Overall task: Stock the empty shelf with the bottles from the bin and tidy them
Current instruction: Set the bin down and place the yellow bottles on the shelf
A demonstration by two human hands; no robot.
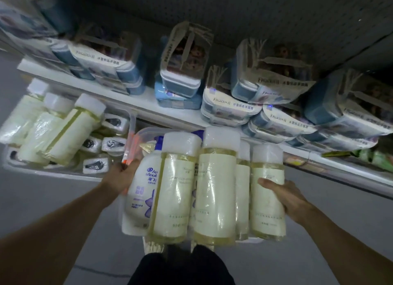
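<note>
I hold a clear plastic bin [143, 133] in front of me, above my legs. My left hand [120, 176] grips its left side. On its right side my right hand [286, 196] grips it, the thumb lying on the outermost bottle [268, 212]. Several pale yellow bottles with white caps [214, 191] lie side by side in the bin, caps pointing toward the shelves. A white shampoo bottle with a blue pump [141, 191] lies at the bin's left edge.
A second clear bin [53, 172] at the left holds more pale yellow bottles [63, 131] and small wrapped packets [95, 164]. A white shelf [138, 103] ahead carries stacked blue-and-white packs [231, 107]. A lower shelf edge [340, 174] runs to the right. Grey floor lies below.
</note>
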